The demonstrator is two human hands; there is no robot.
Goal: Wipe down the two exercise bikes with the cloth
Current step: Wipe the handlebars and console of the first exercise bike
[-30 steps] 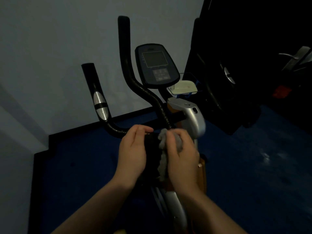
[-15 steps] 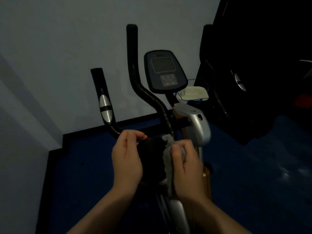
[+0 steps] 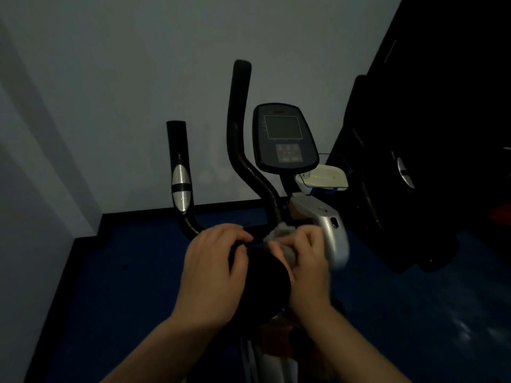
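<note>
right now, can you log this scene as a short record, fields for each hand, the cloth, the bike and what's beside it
left hand: curled over the black seat, steadying it
right hand: holds the grey cloth against the seat's right side
bike console: screen dark
handlebars: black, upright
beside it: second dark machine on the right
floor: blue

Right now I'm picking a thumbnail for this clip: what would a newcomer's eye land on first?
The two hands low in the centre: the left hand grips a black seat, and the right hand presses a grey cloth against it. Above them rise the bike's black handlebars and its dark console against the pale wall.
</note>
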